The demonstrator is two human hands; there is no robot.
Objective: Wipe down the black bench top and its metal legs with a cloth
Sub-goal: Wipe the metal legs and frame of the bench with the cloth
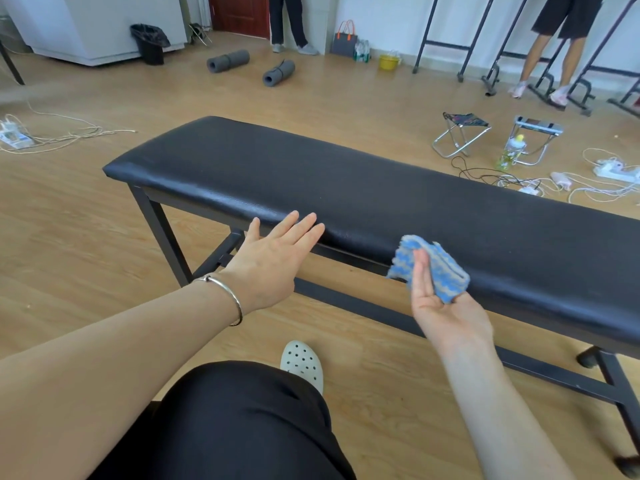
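A long black padded bench top runs from the upper left to the right edge, standing on dark metal legs joined by a low rail. My left hand is stretched out flat, fingers straight, with its fingertips at the bench's near edge. My right hand is palm up just in front of that near edge and pinches a folded blue and grey cloth between thumb and fingers. The cloth sits against the bench's front side.
My knee in black fabric and a white clog are below the hands. Two folding stools, a bottle, power strips and cables lie beyond the bench. Rolled mats, a bin and standing people are further back.
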